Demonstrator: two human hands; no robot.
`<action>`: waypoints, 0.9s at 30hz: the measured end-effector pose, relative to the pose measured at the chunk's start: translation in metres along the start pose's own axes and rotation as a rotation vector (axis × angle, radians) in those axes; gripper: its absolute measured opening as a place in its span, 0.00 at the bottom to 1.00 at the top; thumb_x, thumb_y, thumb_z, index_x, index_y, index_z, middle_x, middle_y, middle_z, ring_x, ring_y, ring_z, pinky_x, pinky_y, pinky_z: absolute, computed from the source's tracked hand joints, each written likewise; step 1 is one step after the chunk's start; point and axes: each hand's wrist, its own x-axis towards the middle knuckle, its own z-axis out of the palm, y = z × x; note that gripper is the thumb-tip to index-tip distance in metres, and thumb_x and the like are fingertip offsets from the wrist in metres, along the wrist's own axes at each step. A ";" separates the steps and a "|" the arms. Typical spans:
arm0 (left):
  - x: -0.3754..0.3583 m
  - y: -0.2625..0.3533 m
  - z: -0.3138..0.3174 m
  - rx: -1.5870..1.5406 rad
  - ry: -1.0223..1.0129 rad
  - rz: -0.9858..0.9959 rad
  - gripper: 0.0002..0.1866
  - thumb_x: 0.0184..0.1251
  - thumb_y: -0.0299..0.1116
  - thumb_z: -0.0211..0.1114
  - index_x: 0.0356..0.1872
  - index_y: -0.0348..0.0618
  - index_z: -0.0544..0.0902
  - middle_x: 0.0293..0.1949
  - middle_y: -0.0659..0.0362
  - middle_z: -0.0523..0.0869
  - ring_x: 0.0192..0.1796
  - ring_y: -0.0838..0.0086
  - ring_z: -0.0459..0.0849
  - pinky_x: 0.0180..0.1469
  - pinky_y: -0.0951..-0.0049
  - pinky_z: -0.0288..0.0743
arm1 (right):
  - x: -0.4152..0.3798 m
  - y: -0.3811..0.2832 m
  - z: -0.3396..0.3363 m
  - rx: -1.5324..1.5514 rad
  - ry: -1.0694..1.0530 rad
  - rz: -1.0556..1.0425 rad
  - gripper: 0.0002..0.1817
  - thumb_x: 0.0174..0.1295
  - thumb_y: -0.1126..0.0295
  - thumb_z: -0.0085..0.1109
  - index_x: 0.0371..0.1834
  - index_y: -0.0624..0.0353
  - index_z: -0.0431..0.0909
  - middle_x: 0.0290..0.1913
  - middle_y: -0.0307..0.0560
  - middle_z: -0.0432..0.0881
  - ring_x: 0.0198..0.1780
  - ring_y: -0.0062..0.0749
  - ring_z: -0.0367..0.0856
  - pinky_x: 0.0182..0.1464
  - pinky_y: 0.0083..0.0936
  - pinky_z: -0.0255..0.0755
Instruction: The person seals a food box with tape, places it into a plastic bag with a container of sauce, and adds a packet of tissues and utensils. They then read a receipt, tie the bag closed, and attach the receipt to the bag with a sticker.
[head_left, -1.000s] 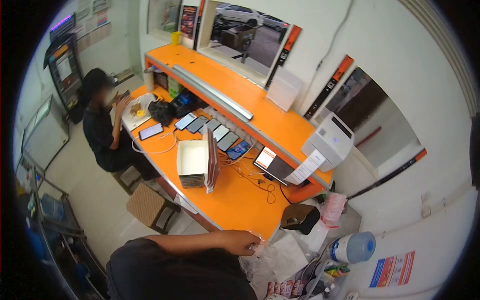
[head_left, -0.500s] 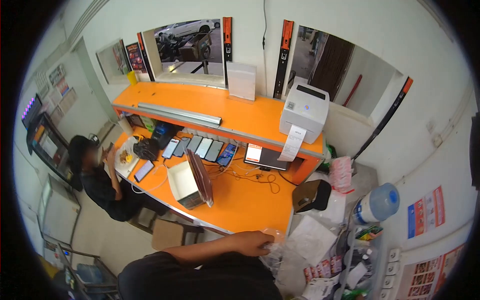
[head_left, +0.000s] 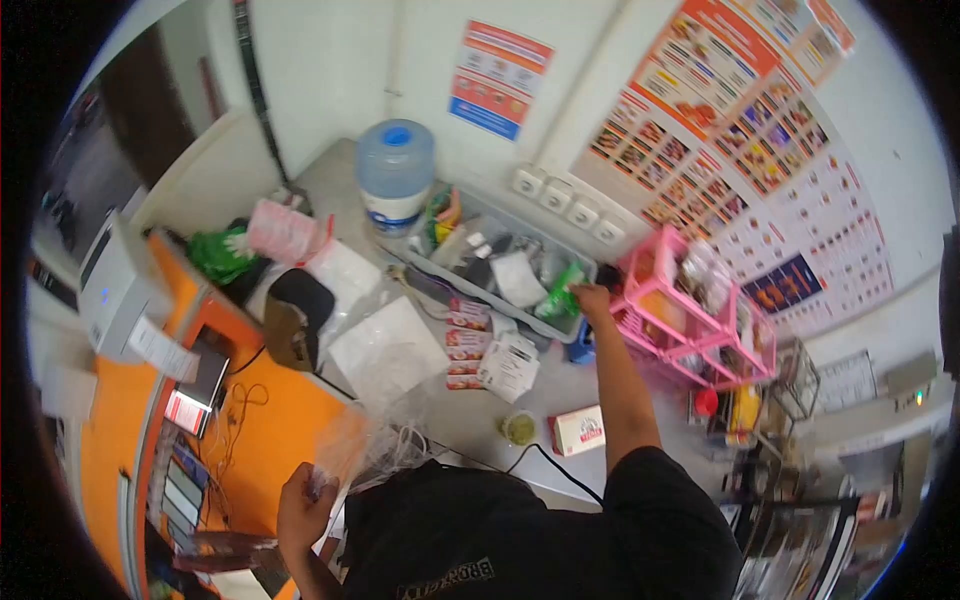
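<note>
My left hand (head_left: pixel 305 508) is closed on a clear plastic bag (head_left: pixel 345 445), over the edge of the orange desk (head_left: pixel 275 410). The bag's thin film spreads toward more crumpled clear plastic on the grey table. Stretched out to the right, my right hand (head_left: pixel 592 298) is at the near right corner of a grey plastic bin (head_left: pixel 470 285). Its fingers look pinched on a shiny green plastic packet (head_left: pixel 565 290); the fingertips are small and partly hidden. Inside the bin also lie a white packet (head_left: pixel 517 279) and dark packets.
A pink basket rack (head_left: pixel 690 310) stands right of the bin, a water jug (head_left: pixel 396 175) to its left. On the table are a cap (head_left: pixel 298 318), white paper (head_left: pixel 388 345), a lidded green cup (head_left: pixel 519 428) and a small box (head_left: pixel 578 430). A label printer (head_left: pixel 120 285) is at left.
My view has swung right, from the orange desk to the grey table and bin. My right hand has come into view at the bin. The left hand now lifts the clear bag.
</note>
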 end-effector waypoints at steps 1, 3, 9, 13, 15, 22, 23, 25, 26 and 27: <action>0.004 0.005 -0.001 -0.045 -0.005 -0.025 0.08 0.65 0.27 0.69 0.35 0.36 0.77 0.25 0.60 0.76 0.27 0.79 0.71 0.31 0.72 0.66 | -0.014 -0.025 -0.002 0.014 0.030 -0.049 0.15 0.55 0.63 0.79 0.33 0.66 0.88 0.24 0.38 0.83 0.24 0.23 0.74 0.28 0.26 0.67; 0.007 0.020 -0.003 -0.085 -0.020 -0.015 0.08 0.66 0.26 0.68 0.35 0.36 0.77 0.25 0.61 0.76 0.27 0.80 0.70 0.30 0.73 0.65 | -0.044 -0.053 -0.016 0.031 0.053 -0.090 0.16 0.55 0.64 0.79 0.35 0.67 0.89 0.25 0.38 0.84 0.23 0.22 0.74 0.28 0.26 0.67; 0.025 0.027 -0.004 -0.085 -0.029 0.042 0.08 0.67 0.25 0.68 0.35 0.36 0.76 0.23 0.64 0.74 0.26 0.83 0.69 0.29 0.76 0.63 | -0.051 -0.101 -0.041 0.157 0.013 -0.251 0.15 0.60 0.61 0.76 0.30 0.65 0.89 0.24 0.33 0.82 0.28 0.17 0.73 0.32 0.22 0.68; 0.029 0.029 0.003 -0.081 -0.063 0.062 0.09 0.68 0.27 0.69 0.34 0.36 0.76 0.22 0.65 0.73 0.25 0.83 0.67 0.28 0.75 0.61 | -0.042 -0.103 -0.050 -0.575 0.031 -0.546 0.11 0.62 0.64 0.66 0.36 0.62 0.90 0.30 0.53 0.89 0.30 0.44 0.86 0.37 0.35 0.76; 0.033 0.035 0.004 -0.063 -0.063 0.063 0.10 0.68 0.28 0.69 0.34 0.36 0.76 0.22 0.65 0.72 0.25 0.83 0.67 0.27 0.75 0.61 | -0.053 -0.137 -0.053 -0.536 0.139 -0.599 0.11 0.61 0.64 0.65 0.37 0.61 0.90 0.32 0.58 0.88 0.33 0.51 0.87 0.40 0.39 0.77; 0.029 0.025 0.015 -0.108 -0.082 0.057 0.09 0.68 0.28 0.69 0.35 0.36 0.77 0.24 0.63 0.76 0.27 0.82 0.71 0.29 0.75 0.64 | -0.038 -0.104 -0.032 -0.271 0.281 -0.548 0.14 0.65 0.63 0.61 0.37 0.62 0.89 0.38 0.66 0.87 0.41 0.57 0.88 0.45 0.42 0.80; 0.030 0.027 0.015 -0.102 -0.095 0.045 0.09 0.68 0.28 0.69 0.36 0.36 0.78 0.25 0.62 0.78 0.27 0.82 0.72 0.30 0.75 0.65 | -0.013 -0.079 -0.022 -0.269 0.287 -0.550 0.14 0.65 0.63 0.61 0.37 0.62 0.89 0.38 0.66 0.87 0.41 0.57 0.88 0.45 0.42 0.80; 0.030 0.038 0.018 -0.083 -0.102 0.049 0.09 0.68 0.28 0.69 0.36 0.36 0.78 0.26 0.62 0.78 0.27 0.82 0.72 0.30 0.75 0.66 | 0.036 -0.032 -0.005 -0.549 0.046 -0.137 0.19 0.65 0.57 0.65 0.45 0.65 0.87 0.44 0.64 0.89 0.43 0.52 0.89 0.47 0.41 0.81; 0.031 0.042 0.018 -0.065 -0.108 0.045 0.08 0.68 0.28 0.69 0.36 0.36 0.78 0.26 0.63 0.78 0.27 0.81 0.73 0.30 0.75 0.66 | 0.018 -0.052 -0.004 -0.543 0.049 -0.136 0.19 0.65 0.57 0.65 0.45 0.65 0.87 0.44 0.64 0.89 0.43 0.52 0.89 0.47 0.41 0.81; 0.032 0.042 0.017 -0.057 -0.107 0.049 0.08 0.68 0.28 0.69 0.36 0.36 0.78 0.26 0.63 0.78 0.27 0.81 0.73 0.30 0.75 0.66 | -0.018 -0.087 -0.001 -0.364 -0.034 0.127 0.22 0.60 0.56 0.70 0.44 0.67 0.87 0.42 0.63 0.89 0.42 0.50 0.89 0.47 0.40 0.81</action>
